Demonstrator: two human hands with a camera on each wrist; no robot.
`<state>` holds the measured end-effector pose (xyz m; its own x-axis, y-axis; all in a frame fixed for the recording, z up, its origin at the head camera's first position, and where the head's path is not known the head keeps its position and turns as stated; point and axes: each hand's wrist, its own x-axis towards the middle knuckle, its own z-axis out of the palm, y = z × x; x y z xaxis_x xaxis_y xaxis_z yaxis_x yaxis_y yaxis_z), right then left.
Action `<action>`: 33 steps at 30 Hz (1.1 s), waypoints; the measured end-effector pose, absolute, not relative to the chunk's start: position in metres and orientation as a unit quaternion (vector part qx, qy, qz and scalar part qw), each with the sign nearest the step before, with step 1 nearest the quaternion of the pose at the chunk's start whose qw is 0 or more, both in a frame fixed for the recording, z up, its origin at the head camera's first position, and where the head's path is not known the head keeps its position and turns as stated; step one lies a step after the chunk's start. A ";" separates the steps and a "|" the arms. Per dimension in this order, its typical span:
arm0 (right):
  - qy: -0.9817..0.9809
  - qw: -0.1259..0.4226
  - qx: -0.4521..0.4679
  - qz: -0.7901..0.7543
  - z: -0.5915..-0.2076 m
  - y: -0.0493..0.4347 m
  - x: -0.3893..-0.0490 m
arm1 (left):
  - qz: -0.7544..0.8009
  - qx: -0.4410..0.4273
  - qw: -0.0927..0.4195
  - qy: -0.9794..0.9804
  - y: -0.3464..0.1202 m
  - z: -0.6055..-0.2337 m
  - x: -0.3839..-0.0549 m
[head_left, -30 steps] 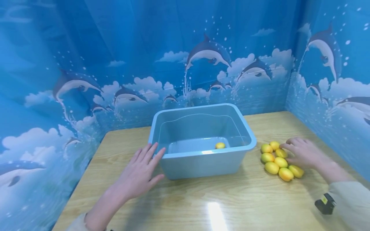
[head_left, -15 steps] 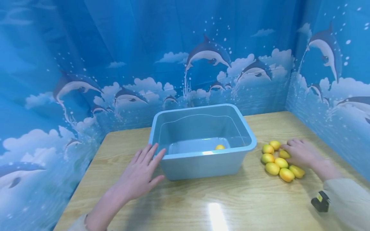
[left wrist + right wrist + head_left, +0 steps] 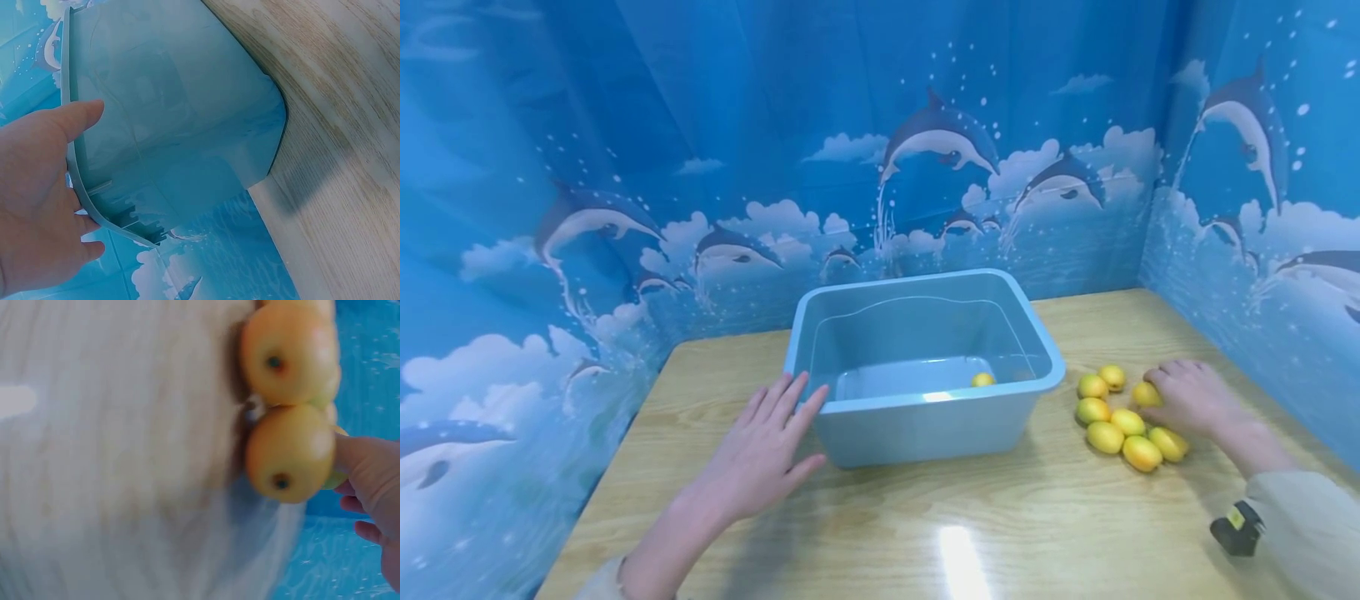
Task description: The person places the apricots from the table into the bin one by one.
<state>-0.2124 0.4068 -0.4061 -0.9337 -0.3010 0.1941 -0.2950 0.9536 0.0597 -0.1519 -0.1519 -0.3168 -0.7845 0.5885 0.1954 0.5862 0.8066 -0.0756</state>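
Note:
My left hand (image 3: pixel 762 454) rests with straight fingers on the front left corner of a light blue plastic bin (image 3: pixel 917 435). In the left wrist view its thumb (image 3: pixel 84 117) lies along the outer wall, near the rim. A single yellow mango (image 3: pixel 982 379) lies on the bin's floor, partly hidden by the front rim. To the right of the bin, my right hand (image 3: pixel 1197 400) pinches a yellow mango (image 3: pixel 1146 394) at the edge of a cluster. Two nearer mangoes (image 3: pixel 290 453) largely cover that held one in the right wrist view.
Several yellow-green mangoes (image 3: pixel 1105 437) lie close together on the wooden table (image 3: pixel 865 533), right of the bin. Blue dolphin-print curtains (image 3: pixel 820 125) enclose the table's back and sides. A small black device (image 3: pixel 1237 529) sits at the right sleeve.
My right hand has closed on a mango and drawn it slightly right, apart from the cluster. The mango in the bin has shifted a little right. My left hand stays put.

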 end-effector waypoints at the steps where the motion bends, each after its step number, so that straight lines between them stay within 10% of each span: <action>1: -0.982 0.116 0.147 -0.013 -0.403 0.406 -0.212 | 0.006 -0.311 0.104 -0.945 -0.152 -0.317 -0.152; 33: -0.846 0.425 0.309 -0.089 -0.318 0.320 -0.245 | 0.017 -0.307 0.085 -0.948 -0.153 -0.316 -0.153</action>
<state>-0.2451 0.3198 -0.3176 -0.4468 -0.5992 0.6643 -0.4479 0.7926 0.4137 -0.1531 -0.1528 -0.3159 -0.7973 0.5841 0.1517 0.5784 0.8114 -0.0842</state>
